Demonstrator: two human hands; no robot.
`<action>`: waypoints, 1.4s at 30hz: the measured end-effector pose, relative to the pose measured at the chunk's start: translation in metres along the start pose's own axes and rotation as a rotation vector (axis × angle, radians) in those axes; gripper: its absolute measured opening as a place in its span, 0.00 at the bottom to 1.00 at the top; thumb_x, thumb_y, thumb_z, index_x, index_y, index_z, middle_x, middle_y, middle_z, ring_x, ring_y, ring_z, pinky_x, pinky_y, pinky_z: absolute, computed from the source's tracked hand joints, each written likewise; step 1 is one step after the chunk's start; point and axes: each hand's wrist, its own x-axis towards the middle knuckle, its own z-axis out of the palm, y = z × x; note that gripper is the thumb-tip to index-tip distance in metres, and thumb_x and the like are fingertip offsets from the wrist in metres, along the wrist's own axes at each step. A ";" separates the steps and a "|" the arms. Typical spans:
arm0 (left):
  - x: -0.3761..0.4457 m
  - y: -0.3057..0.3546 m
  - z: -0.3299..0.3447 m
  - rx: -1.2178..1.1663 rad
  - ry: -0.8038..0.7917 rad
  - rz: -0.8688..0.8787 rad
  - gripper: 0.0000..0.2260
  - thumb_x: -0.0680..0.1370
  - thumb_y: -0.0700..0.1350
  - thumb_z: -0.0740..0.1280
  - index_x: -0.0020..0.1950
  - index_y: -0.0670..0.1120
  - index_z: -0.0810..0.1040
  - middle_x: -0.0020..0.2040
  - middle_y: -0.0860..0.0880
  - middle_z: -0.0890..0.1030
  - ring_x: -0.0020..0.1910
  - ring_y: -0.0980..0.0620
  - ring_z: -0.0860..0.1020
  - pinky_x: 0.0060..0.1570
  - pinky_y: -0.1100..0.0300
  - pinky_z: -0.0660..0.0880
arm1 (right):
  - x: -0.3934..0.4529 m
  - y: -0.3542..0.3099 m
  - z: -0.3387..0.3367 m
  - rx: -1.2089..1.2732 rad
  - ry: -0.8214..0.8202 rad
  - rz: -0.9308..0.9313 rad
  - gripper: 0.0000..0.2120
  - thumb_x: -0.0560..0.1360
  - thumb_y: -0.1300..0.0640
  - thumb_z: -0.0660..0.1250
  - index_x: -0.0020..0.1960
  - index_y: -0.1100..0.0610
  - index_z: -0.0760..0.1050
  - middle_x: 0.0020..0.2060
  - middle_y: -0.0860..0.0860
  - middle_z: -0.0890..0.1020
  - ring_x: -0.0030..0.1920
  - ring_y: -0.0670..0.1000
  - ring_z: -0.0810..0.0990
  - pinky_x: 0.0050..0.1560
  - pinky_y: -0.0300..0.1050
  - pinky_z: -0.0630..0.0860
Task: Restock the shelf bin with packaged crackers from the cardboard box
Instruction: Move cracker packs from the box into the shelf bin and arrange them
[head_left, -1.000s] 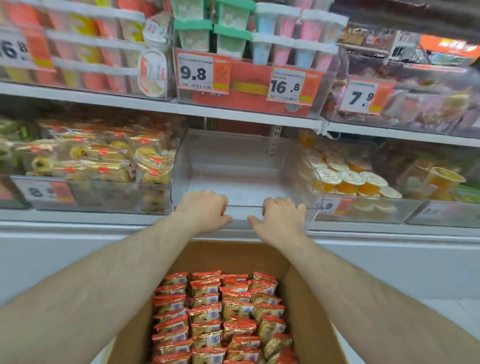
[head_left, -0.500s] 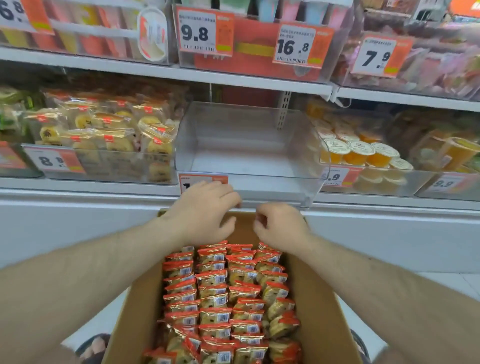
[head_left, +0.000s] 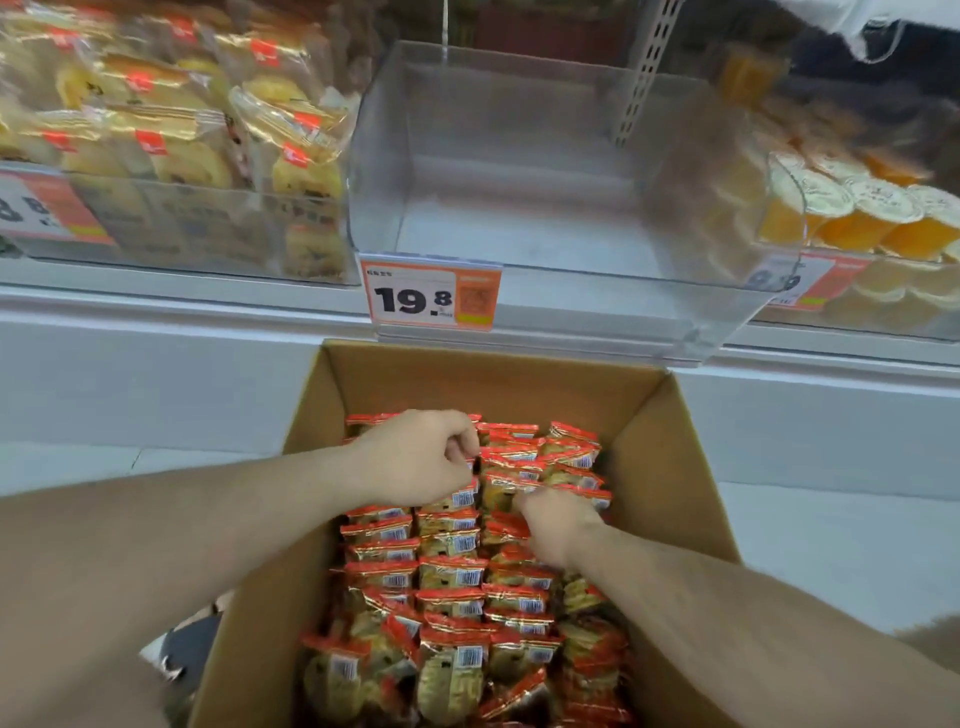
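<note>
Gripping red-topped cracker packs (head_left: 452, 571), both the left hand (head_left: 415, 457) and right hand (head_left: 558, 525) are now reaching down inside the cardboard box (head_left: 670, 467), off the clear bin (head_left: 519, 156).

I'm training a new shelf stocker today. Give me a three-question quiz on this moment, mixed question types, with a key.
1. True or false: the clear shelf bin above the 19.8 price tag already holds cracker packets.
2. Multiple choice: where are the left hand and the right hand?
A. On the bin's front edge
B. Down among the cracker packets in the cardboard box
C. On the orange cups
3. Fill in: the bin to the left of the clear one holds ____ in clear wrappers.

Key
1. False; it is empty.
2. B
3. Yellow pastries
</note>
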 end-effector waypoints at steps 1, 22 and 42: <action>-0.001 -0.005 0.001 -0.035 -0.037 -0.049 0.07 0.76 0.43 0.66 0.51 0.54 0.76 0.46 0.54 0.82 0.42 0.55 0.81 0.47 0.54 0.80 | -0.002 0.000 0.003 0.021 0.024 0.009 0.14 0.76 0.59 0.64 0.61 0.54 0.73 0.57 0.53 0.79 0.55 0.55 0.79 0.44 0.45 0.72; -0.001 -0.016 0.005 -0.875 0.038 -0.453 0.19 0.76 0.30 0.66 0.54 0.55 0.79 0.58 0.45 0.79 0.52 0.47 0.81 0.51 0.51 0.80 | -0.040 0.004 -0.044 0.424 0.349 -0.036 0.12 0.75 0.46 0.63 0.46 0.54 0.80 0.43 0.48 0.82 0.45 0.48 0.80 0.44 0.44 0.76; -0.012 -0.024 -0.012 -0.636 0.008 -0.407 0.17 0.75 0.34 0.65 0.51 0.56 0.81 0.57 0.47 0.79 0.51 0.50 0.77 0.59 0.47 0.74 | -0.017 0.018 -0.014 0.091 -0.054 0.062 0.06 0.75 0.57 0.62 0.50 0.51 0.76 0.50 0.51 0.80 0.51 0.54 0.79 0.45 0.45 0.76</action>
